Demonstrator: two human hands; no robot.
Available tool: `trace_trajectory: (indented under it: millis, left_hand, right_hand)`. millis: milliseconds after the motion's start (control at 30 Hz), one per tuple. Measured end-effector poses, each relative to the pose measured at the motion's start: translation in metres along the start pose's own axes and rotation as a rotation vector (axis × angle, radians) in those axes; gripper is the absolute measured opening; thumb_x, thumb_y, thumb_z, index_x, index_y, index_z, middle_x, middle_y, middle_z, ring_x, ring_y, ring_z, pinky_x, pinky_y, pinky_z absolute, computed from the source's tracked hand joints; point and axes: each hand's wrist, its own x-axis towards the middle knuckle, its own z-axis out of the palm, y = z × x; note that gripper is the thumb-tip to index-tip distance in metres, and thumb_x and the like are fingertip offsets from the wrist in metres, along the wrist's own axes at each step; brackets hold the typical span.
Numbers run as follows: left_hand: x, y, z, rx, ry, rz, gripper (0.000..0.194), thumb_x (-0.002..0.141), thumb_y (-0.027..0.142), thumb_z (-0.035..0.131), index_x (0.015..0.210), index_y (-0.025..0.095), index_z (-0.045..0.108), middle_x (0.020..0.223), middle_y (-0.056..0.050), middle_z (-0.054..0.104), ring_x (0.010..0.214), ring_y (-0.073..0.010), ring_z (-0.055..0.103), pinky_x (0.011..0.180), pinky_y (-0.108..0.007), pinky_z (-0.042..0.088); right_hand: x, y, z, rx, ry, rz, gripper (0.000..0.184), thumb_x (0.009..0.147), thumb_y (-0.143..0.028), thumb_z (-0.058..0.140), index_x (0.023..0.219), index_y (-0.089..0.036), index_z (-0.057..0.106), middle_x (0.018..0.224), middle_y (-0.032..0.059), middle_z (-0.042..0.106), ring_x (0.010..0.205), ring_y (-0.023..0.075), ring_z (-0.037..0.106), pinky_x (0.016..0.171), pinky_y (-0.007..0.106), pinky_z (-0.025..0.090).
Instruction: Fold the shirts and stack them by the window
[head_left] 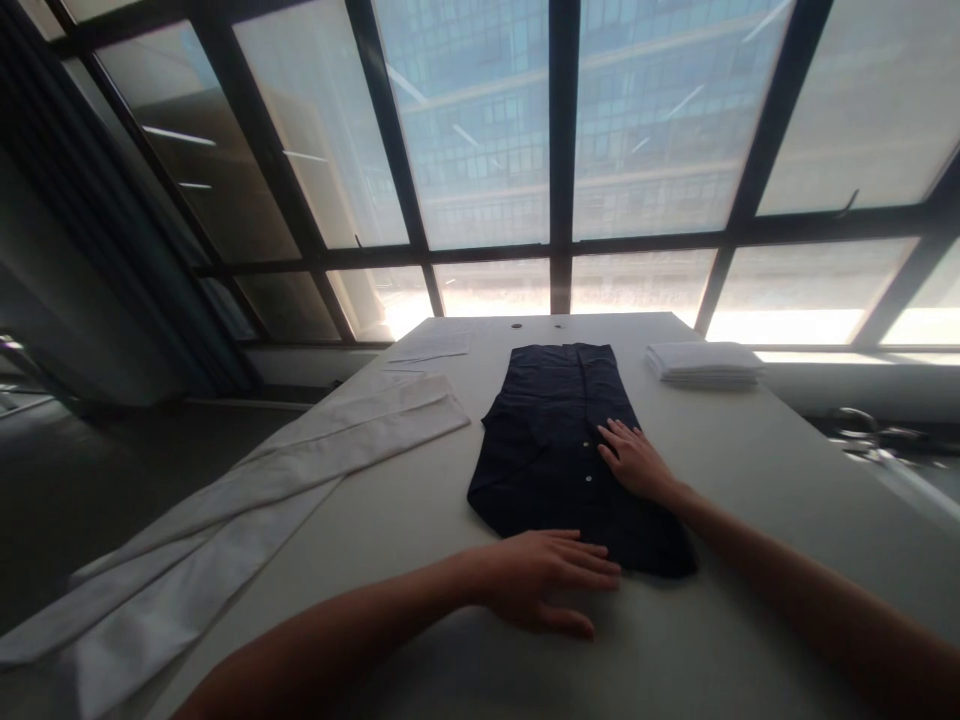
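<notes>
A dark navy shirt (547, 430) with small light buttons lies folded lengthwise on the white table (420, 510), its rounded hem toward me. My right hand (637, 460) rests flat on the shirt's right side, beside the button line, fingers spread. Across the near hem, my left hand (551, 580) is stretched out with the fingers pointing right and the thumb apart. Whether the left palm presses on the cloth or hovers just over it, I cannot tell. Neither hand grips anything.
White trousers or similar long white cloth (330, 450) lie along the table's left side and hang over its edge. A stack of folded white cloth (705, 363) sits at the back right. Papers (431, 345) lie at the back left. Large windows (465, 130) stand beyond the table.
</notes>
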Motion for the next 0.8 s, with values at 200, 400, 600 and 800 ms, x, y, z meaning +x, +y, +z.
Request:
trace_trajectory:
  millis: [200, 400, 600, 800]
  left_hand:
    - [-0.04, -0.071, -0.052, 0.132, 0.635, -0.552, 0.027, 0.094, 0.031, 0.055, 0.112, 0.021, 0.073, 0.11, -0.006, 0.074, 0.098, -0.0207, 0.07, 0.089, -0.029, 0.052]
    - [-0.068, -0.144, -0.057, 0.213, 0.79, -0.837, 0.028, 0.086, 0.028, 0.059, 0.108, 0.017, 0.071, 0.104, -0.008, 0.075, 0.081, -0.0208, 0.07, 0.08, -0.031, 0.053]
    - [-0.065, -0.152, -0.051, -0.16, 0.864, -0.802, 0.041, 0.075, 0.027, 0.07, 0.113, 0.013, 0.068, 0.111, -0.013, 0.073, 0.09, -0.0237, 0.071, 0.082, -0.034, 0.056]
    - [-0.06, -0.143, -0.05, -0.318, 0.971, -0.761, 0.05, 0.07, 0.026, 0.074, 0.118, 0.012, 0.068, 0.108, -0.012, 0.073, 0.08, -0.0194, 0.07, 0.072, -0.03, 0.057]
  right_hand:
    - [0.001, 0.003, 0.004, 0.003, 0.004, 0.0, 0.056, 0.102, -0.04, 0.037, 0.148, -0.012, 0.048, 0.158, 0.0164, 0.037, 0.148, 0.0289, 0.03, 0.121, 0.048, 0.022]
    - [0.0, 0.002, 0.001, -0.009, -0.003, 0.0, 0.055, 0.101, -0.04, 0.038, 0.148, -0.013, 0.049, 0.157, 0.0156, 0.038, 0.148, 0.0288, 0.031, 0.12, 0.048, 0.024]
    - [-0.001, 0.0, -0.001, 0.001, -0.002, 0.005, 0.054, 0.101, -0.039, 0.039, 0.147, -0.013, 0.049, 0.157, 0.0154, 0.039, 0.147, 0.029, 0.032, 0.12, 0.048, 0.025]
    - [-0.002, -0.002, -0.002, 0.017, -0.005, 0.015, 0.054, 0.101, -0.039, 0.039, 0.147, -0.013, 0.049, 0.157, 0.0155, 0.038, 0.147, 0.0289, 0.032, 0.121, 0.048, 0.023]
